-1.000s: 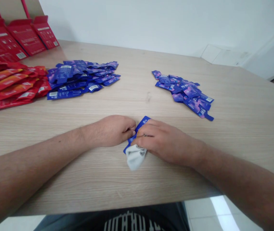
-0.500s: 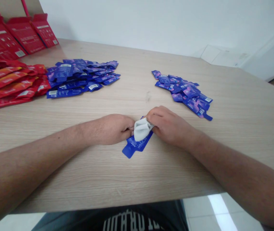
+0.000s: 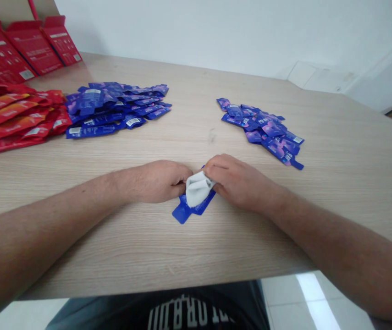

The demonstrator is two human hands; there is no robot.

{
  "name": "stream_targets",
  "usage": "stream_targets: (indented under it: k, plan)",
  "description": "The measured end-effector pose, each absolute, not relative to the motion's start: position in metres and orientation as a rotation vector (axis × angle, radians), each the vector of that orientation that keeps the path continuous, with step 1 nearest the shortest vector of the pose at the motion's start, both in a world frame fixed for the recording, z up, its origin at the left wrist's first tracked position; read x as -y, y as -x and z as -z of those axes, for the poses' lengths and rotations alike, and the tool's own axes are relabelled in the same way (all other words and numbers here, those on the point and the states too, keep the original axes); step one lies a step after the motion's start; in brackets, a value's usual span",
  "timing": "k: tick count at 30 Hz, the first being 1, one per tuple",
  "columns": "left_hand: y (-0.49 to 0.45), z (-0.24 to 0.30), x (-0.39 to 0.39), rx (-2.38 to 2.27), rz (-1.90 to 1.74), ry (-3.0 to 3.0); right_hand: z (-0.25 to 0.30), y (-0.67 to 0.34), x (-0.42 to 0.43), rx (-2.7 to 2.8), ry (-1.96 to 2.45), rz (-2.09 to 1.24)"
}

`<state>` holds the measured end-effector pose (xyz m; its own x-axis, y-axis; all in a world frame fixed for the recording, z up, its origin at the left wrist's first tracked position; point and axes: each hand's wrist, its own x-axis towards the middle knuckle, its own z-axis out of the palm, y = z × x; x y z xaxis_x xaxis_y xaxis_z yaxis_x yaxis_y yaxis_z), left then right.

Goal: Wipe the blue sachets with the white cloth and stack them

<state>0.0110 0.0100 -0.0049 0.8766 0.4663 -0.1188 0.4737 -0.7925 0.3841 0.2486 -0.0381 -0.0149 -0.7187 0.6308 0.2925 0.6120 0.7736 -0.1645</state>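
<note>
A blue pouch (image 3: 182, 213) with a tab at its near end lies on the table in front of me, its printed back facing up. Over its middle is a folded white cloth (image 3: 197, 189) that hides part of it. My right hand (image 3: 235, 181) is closed on the cloth's right end, at the pouch's right side. At the left side my left hand (image 3: 159, 182) is closed, fingers curled at the pouch's edge beside the cloth. Its fingertips are partly hidden. Beyond my right hand lies a loose pile of similar blue pouches (image 3: 267, 128).
A larger stack of blue pouches (image 3: 113, 107) stands at the back left, against a heap of red pouches (image 3: 17, 119). Behind these are several red cartons (image 3: 34, 50) with raised flaps. The wooden table (image 3: 147, 256) meets a white wall (image 3: 196, 36) at the back.
The white cloth and both hands have shifted slightly left and toward me over the blue pouch. The piles have not been disturbed.
</note>
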Motion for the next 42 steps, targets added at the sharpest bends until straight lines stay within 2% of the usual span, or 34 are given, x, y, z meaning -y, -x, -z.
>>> stream_targets:
  k: [3,8,13,18,21,35,42]
  plan:
    - [-0.011,0.005,-0.011,-0.692,0.035,-2.632,0.015,-0.248,0.038,2.591,1.019,-0.044]
    - [-0.012,0.005,-0.01,-0.715,0.037,-2.63,0.013,-0.245,0.041,2.707,0.884,-0.048]
    - [-0.012,0.004,-0.01,-0.724,0.034,-2.617,0.016,-0.249,0.035,2.584,1.031,-0.048]
    - [-0.012,0.005,-0.01,-0.737,0.033,-2.618,0.016,-0.243,0.037,2.655,0.865,-0.118]
    - [-0.012,0.004,-0.01,-0.736,0.019,-2.611,0.017,-0.244,0.032,2.599,0.958,-0.135]
    - [-0.013,0.004,-0.009,-0.773,0.01,-2.623,0.013,-0.248,0.037,2.58,1.065,0.045]
    - [-0.013,0.006,-0.009,-0.789,0.008,-2.627,0.008,-0.242,0.049,2.712,0.888,-0.045]
